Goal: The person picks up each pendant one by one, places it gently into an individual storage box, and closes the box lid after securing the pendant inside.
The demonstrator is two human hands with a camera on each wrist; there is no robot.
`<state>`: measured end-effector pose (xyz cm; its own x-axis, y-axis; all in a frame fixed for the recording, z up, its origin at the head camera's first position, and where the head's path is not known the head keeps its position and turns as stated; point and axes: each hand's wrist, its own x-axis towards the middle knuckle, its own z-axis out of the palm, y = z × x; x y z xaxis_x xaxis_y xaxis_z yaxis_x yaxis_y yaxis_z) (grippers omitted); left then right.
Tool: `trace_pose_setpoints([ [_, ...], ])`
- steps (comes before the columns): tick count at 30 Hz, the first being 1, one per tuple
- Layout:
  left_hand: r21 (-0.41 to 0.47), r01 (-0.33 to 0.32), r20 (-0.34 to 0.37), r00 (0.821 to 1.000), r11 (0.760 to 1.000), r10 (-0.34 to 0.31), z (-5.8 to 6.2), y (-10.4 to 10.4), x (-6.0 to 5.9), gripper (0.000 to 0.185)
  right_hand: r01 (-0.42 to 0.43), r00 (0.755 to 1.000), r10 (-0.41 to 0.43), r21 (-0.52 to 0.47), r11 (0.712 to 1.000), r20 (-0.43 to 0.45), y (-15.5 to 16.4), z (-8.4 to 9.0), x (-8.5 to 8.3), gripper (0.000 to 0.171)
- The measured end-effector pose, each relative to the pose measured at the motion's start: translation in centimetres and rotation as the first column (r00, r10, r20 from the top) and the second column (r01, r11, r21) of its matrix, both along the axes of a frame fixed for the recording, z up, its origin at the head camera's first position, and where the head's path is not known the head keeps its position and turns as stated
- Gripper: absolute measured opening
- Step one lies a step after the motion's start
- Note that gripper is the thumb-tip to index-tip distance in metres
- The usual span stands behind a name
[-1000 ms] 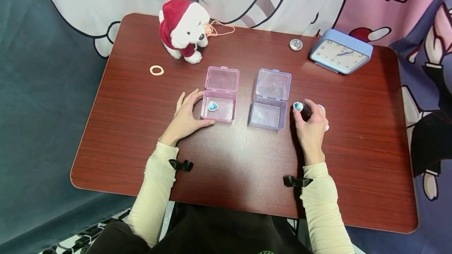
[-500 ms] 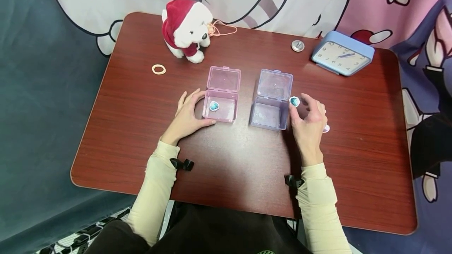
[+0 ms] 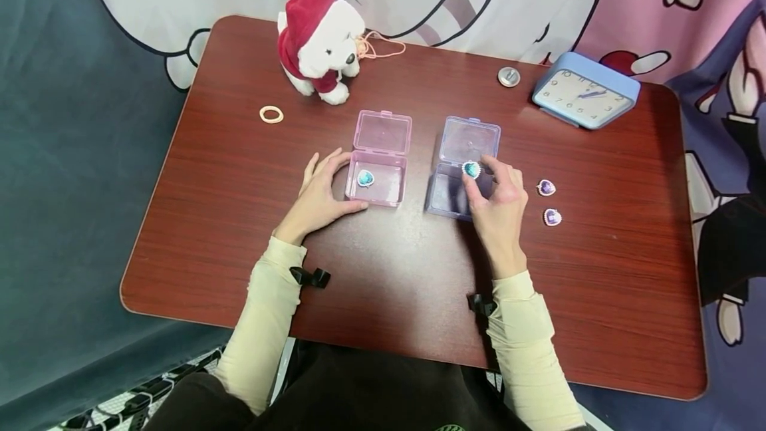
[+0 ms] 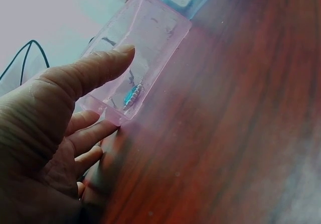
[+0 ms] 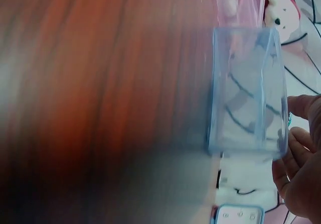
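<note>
On the far left of the dark red surface (image 3: 227, 218) lies a small tan ring (image 3: 271, 114), and behind it stands a plush dog in a red hood (image 3: 320, 45). The left hand (image 3: 320, 195) rests on the surface with its fingers relaxed and spread, the thumb and fingertips touching the left side of the open pink box (image 3: 378, 168); a teal gem (image 3: 365, 178) lies inside that box. Just beside it stands the open blue box (image 3: 457, 171). The right hand (image 3: 499, 208) hovers over the blue box, its grip pinching a second teal gem (image 3: 471, 169) between thumb and forefinger above the box's tray. Right of that hand two purple gems (image 3: 546, 187) lie on the surface, near each other. At the back stand a small metal knob (image 3: 509, 76) and a blue clock (image 3: 585, 90).
</note>
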<state>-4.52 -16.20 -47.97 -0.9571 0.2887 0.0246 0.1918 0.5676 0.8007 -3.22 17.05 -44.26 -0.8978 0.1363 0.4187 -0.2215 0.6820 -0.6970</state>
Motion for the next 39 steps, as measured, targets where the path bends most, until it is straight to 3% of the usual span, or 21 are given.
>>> trace_pose_setpoints([
  [18,-0.008,0.002,0.023,1.0,1.0,-0.002,0.1,0.0,0.0,0.096,-0.191,0.982,0.191,-0.029,0.981,-0.011,-6.0,0.0,-1.1,0.038],
  [28,-0.019,-0.003,0.007,1.0,1.0,0.003,0.1,0.0,-0.1,0.096,-0.256,0.966,0.256,0.002,0.967,0.036,-8.1,0.4,-1.4,0.039],
  [39,-0.018,0.003,0.021,1.0,1.0,-0.002,-0.1,-0.3,-0.1,0.095,-0.35,0.931,0.344,0.031,0.936,0.119,-9.9,0.6,-1.6,0.037],
])
